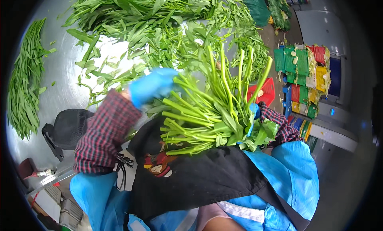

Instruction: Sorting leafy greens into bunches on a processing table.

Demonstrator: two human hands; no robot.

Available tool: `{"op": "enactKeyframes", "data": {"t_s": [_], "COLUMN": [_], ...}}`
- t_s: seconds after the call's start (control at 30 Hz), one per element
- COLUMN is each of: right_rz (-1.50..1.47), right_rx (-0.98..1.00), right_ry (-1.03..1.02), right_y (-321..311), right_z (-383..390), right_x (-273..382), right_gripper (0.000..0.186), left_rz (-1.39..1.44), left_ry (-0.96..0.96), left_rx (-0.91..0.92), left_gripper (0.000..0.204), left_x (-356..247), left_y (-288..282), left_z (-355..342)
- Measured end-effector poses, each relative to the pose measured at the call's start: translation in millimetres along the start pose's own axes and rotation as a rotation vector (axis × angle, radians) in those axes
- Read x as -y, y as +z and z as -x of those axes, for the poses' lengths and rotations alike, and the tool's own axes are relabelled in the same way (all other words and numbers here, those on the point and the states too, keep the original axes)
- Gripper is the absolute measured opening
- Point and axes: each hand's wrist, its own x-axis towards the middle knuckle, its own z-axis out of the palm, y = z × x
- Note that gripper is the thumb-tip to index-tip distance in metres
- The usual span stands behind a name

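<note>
A thick bunch of water spinach (pixel 199 121) is held in front of my chest, with the pale cut stem ends fanning left and upward. My right hand (pixel 253 113), in a blue glove, is closed round its leafy side at the right; leaves cover most of the fingers. At the upper left stem ends, my blue-gloved left hand (pixel 153 86) is blurred by motion, so its grip is unclear. Beyond the bunch, loose greens (pixel 159 43) are spread over the metal table (pixel 64 71), with a larger heap (pixel 131 7) at the far side.
Another long pile of greens (pixel 27 79) lies at the table's left. A black mesh-backed object (pixel 72 129) sits near its front edge. To the right are a red basket (pixel 263 92), stacked coloured crates (pixel 297 65) and a green sack (pixel 255 7) on the floor.
</note>
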Motion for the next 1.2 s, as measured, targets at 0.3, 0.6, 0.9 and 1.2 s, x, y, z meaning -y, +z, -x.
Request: {"op": "enactKeyframes", "data": {"t_s": [0.3,0.6,0.9,1.2], "right_rz": [-0.131,-0.301,-0.424,-0.133], "right_rx": [0.336,0.273,0.249,0.137], "right_ry": [-0.135,-0.43,-0.65,-0.291], "right_y": [14.7,-7.5,14.2,8.7], "right_z": [-12.8,-23.1,-38.9,-4.4], "right_x": [36.3,8.5,26.6,17.4], "right_gripper": [0.053,0.048,0.038,0.04], "left_rz": [-0.333,-0.459,-1.003,0.168], "left_ry": [0.024,0.517,0.854,0.157], "left_rx": [-0.422,-0.276,-0.262,-0.555], "left_gripper": [0.033,0.047,0.034,0.031], "left_x": [-62.8,-87.1,-68.8,4.1], "left_y": [-46.1,12.5,39.8,-63.8], "left_z": [40.8,42.4,16.2,65.3]}}
